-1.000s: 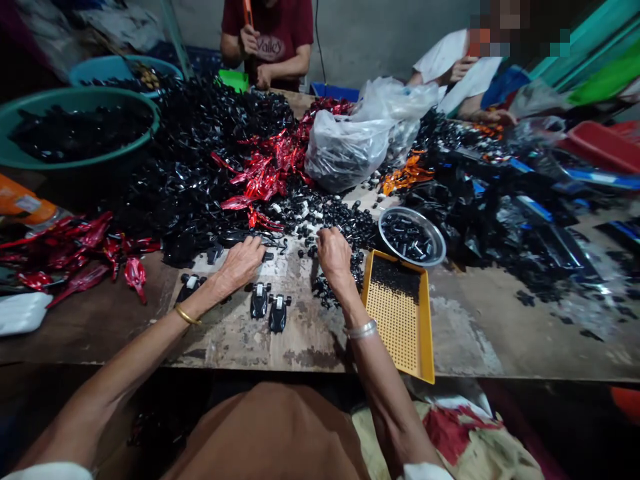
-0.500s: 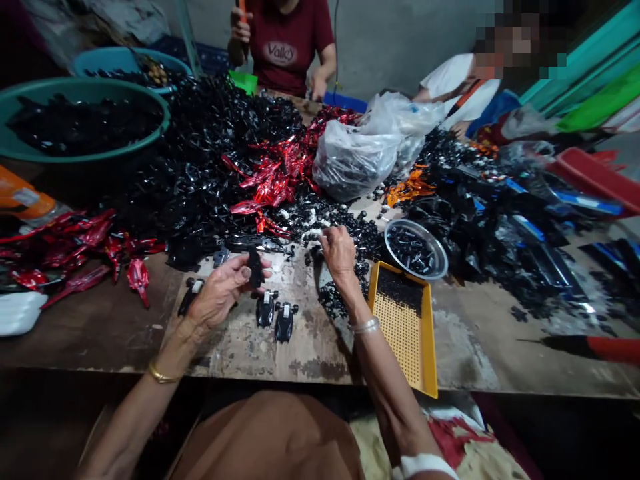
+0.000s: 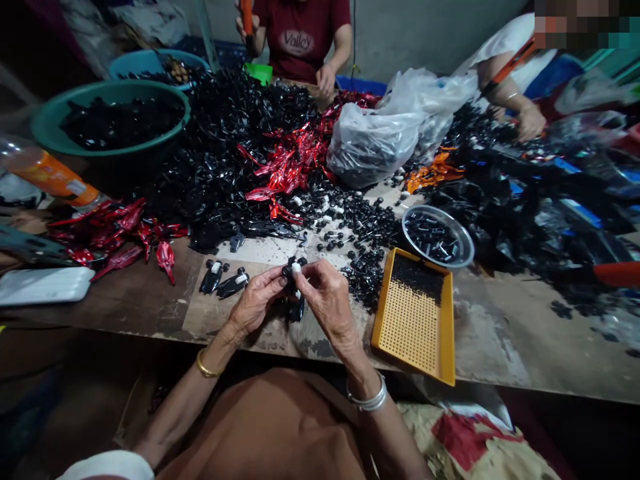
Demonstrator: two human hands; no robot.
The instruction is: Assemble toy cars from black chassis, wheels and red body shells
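Over the near part of the table my two hands meet. My left hand (image 3: 256, 299) is closed on a small black toy car body, mostly hidden by the fingers. Between thumb and fingers, my right hand (image 3: 329, 293) pinches a white wheel piece (image 3: 296, 268) against that body, with black wheels showing beside it. Directly below the hands lies a black toy car (image 3: 296, 311), partly covered. To the left rest two more black cars, one upright car (image 3: 211, 278) and one slanted car (image 3: 233, 285), each with a white block and wheels at one end.
A yellow perforated tray (image 3: 450, 340) and a clear bowl (image 3: 469, 253) of small black parts stand at right. Beyond are loose wheels (image 3: 373, 220), red parts (image 3: 290, 160), a plastic bag (image 3: 373, 143) and a green basin (image 3: 186, 120). Two co-workers sit across the table.
My right hand has left the pile of wheel pieces and come back to my left hand with a white piece. My left hand has moved right. The view has shifted.
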